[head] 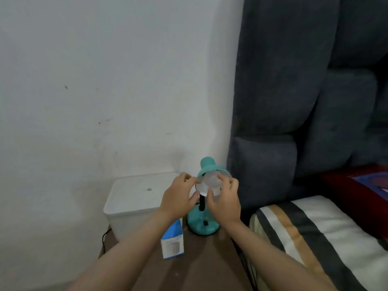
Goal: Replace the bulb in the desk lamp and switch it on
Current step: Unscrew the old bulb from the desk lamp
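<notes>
A teal desk lamp (pixel 202 224) stands on a brown table, its shade tilted toward me. A round white bulb (pixel 211 180) sits in the mouth of the shade. My right hand (pixel 224 199) curls its thumb and fingers round the bulb from the right and below. My left hand (pixel 178 196) pinches the left rim of the shade (pixel 206 165) between thumb and fingers. The lamp's black neck and the switch on its base show between my hands. The bulb is unlit.
A blue and white bulb box (pixel 173 241) stands on the table (pixel 197 267) left of the lamp base. A white lidded bin (pixel 134 198) sits behind it by the wall, with a black cable below. A bed with a striped pillow (pixel 310 234) lies to the right.
</notes>
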A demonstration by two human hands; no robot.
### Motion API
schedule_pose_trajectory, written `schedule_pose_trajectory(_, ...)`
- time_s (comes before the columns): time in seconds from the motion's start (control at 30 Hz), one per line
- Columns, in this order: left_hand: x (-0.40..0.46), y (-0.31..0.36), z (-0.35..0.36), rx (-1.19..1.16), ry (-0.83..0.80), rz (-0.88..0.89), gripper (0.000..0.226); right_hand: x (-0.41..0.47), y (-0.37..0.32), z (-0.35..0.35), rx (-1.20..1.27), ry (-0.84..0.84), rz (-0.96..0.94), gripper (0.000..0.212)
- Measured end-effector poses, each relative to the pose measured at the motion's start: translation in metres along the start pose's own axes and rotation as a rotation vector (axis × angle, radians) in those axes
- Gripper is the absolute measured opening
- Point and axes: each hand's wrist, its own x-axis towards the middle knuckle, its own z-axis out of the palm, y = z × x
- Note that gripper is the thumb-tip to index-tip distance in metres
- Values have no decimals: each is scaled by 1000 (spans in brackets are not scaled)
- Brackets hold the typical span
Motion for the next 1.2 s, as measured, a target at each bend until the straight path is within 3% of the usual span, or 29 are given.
schedule_pose_trajectory(0.2, 17, -7, 15, -115, -25, 13, 37, 5, 11, 12, 49, -41, 27, 54)
schedule_pose_trajectory(0.5, 27, -12, 22, -154, 96, 85, 40, 16, 13, 21, 192, 44, 47, 45)
schedule_pose_trajectory(0.67, 32, -11, 20, -174, 110, 86, 38, 18, 18, 21, 151, -7, -45, 44)
schedule_pose_trajectory(0.87, 36, -8, 21, -195, 85, 35, 36, 19, 20, 15, -60, -41, -175, 50)
schedule_pose_trajectory(1.1, 38, -11, 20, -183, 34, 19, 39, 10, 16, 20, 138, 34, 67, 56)
schedule_pose_trajectory(1.2, 37, -12, 18, -177, 28, 25, 39, 13, 15, 22, 103, 9, 41, 50)
